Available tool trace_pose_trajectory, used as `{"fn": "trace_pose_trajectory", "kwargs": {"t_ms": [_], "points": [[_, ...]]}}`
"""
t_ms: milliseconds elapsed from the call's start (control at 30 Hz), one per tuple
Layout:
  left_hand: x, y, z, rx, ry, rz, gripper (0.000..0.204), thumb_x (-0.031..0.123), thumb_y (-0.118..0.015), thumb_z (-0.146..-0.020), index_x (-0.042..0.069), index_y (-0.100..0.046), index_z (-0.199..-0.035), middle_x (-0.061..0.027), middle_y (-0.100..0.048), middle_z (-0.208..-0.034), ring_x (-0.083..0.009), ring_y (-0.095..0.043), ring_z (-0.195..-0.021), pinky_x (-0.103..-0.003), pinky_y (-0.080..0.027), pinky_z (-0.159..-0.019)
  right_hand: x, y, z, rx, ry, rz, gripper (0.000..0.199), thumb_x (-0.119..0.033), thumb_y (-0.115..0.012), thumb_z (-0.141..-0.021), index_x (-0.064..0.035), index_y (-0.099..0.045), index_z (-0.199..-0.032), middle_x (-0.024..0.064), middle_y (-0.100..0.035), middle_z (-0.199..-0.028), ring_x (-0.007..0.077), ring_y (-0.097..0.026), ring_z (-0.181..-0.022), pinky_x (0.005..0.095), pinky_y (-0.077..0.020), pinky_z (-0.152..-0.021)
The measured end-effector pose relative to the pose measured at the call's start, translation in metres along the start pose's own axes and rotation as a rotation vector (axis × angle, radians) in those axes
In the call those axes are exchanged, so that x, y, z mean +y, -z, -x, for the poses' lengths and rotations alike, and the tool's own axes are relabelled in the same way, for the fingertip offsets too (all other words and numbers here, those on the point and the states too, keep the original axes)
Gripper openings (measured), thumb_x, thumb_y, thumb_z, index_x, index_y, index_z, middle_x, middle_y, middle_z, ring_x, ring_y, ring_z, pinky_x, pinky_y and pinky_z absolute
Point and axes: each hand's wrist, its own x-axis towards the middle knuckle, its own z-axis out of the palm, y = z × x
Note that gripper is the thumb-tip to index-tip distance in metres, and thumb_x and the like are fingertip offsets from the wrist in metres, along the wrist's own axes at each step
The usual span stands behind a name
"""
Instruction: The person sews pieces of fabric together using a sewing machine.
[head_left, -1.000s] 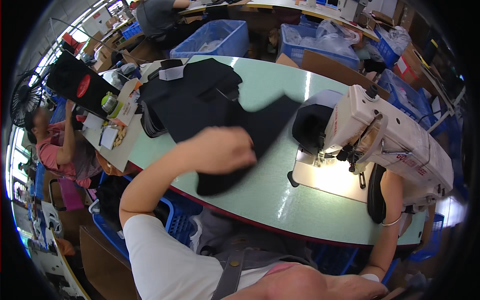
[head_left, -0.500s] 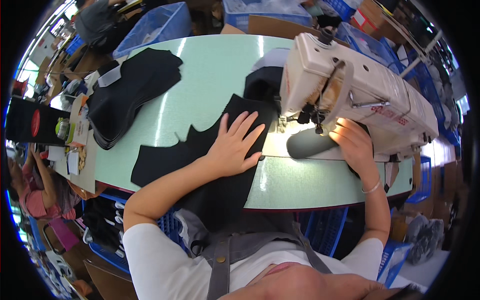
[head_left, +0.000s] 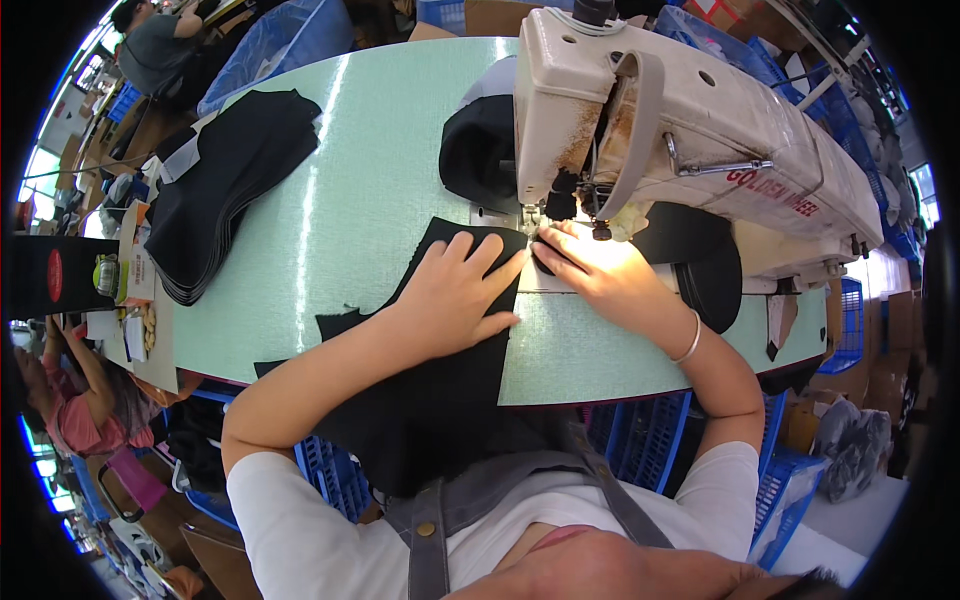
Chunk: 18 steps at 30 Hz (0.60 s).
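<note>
A wide black fabric piece (head_left: 440, 385) lies on the green tabletop and hangs over its front edge. My left hand (head_left: 450, 300) rests flat on it, fingers spread, just left of the sewing machine's presser foot (head_left: 531, 220). Close beside that foot, my right hand (head_left: 600, 270) has its fingers together on the end of another black fabric piece (head_left: 685, 235). This piece runs right, beneath the machine arm. The right thumb is hidden. The white sewing machine (head_left: 700, 130) stands over the lit stitching spot, and the needle tip is hard to make out.
Stacked black cut pieces (head_left: 235, 180) lie at the table's left. Behind the foot sits a bunched black piece (head_left: 478, 150). Blue crates (head_left: 650, 435) stand under the front edge, and a lined blue bin (head_left: 290, 50) is behind. Another person (head_left: 90, 400) sits at far left.
My right hand has moved left to the presser foot, bringing the end of its black piece close to the wide one. My left hand stays spread on the fabric. The view has shifted.
</note>
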Motion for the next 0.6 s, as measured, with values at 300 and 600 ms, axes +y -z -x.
{"fn": "trace_pose_trajectory", "kwargs": {"t_ms": [300,600], "points": [[0.017,-0.038,-0.003,0.153,0.132,0.003,0.069,0.039,-0.061,-0.086,0.004,-0.041,-0.142,-0.0144,-0.031,-0.152,-0.0341,-0.025,-0.142,-0.066,-0.016,-0.108,-0.006,0.008,-0.001,-0.01,-0.201,-0.1,0.016,-0.008,-0.061,-0.074,-0.0025,-0.059,-0.089,0.0102,-0.06,-0.09,0.0242,-0.064,-0.079,0.0321,-0.0522,-0.07],[0.025,-0.04,-0.005,0.137,0.178,-0.021,0.07,0.045,-0.059,-0.088,0.006,-0.04,-0.143,-0.0153,-0.026,-0.154,-0.0356,-0.02,-0.144,-0.073,-0.016,-0.104,-0.011,-0.005,0.006,-0.129,-0.18,0.039,0.044,-0.008,-0.061,-0.075,0.0013,-0.062,-0.118,0.0153,-0.061,-0.124,0.0223,-0.068,-0.093,0.0296,-0.0553,-0.071]]}}
